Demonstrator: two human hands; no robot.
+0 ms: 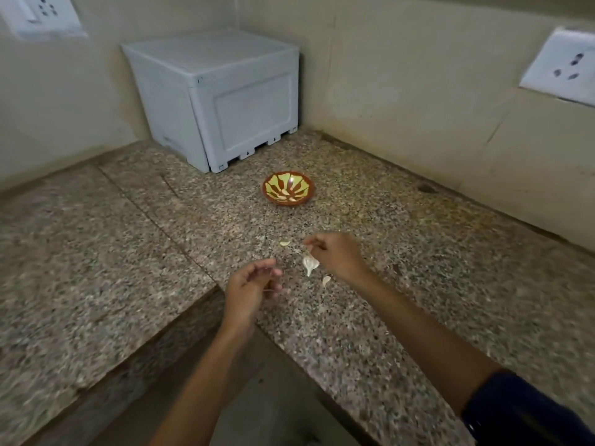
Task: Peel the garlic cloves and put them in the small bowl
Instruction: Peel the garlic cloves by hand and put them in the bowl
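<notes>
Head view looks down on a speckled brown-grey granite countertop (pixel 418 284) that meets in a corner, with beige tiled walls behind. At the far left a white wall socket plate (pixel 42 14) sits high on the wall. Next, pushed into the corner, stands a pale grey plastic box with a panelled front (pixel 219 94). Lower down, the left hand (pixel 251 289) hovers over the counter's inner edge, fingers loosely curled toward the thumb; motion blur hides whether anything small is pinched between them, so I cannot tell. Just right of it, 1 small garlic clove (pixel 284 243) lies on the stone, apart from both hands. Farther back, the small round brown bowl with a yellow-green petal pattern (pixel 288 187) rests on the counter, with a few pale pieces inside. Nearer the camera, a larger white garlic piece with papery skin (pixel 310 264) lies just beside the right hand (pixel 338 255), and another small pale clove (pixel 326 280) lies close below the wrist. The right hand's fingers are bent inward with thumb and forefinger drawn together; what they grip is too blurred to tell. A dark blue sleeve (pixel 528 413) covers that upper arm. At the far right is a 2nd white socket plate (pixel 563 66).
</notes>
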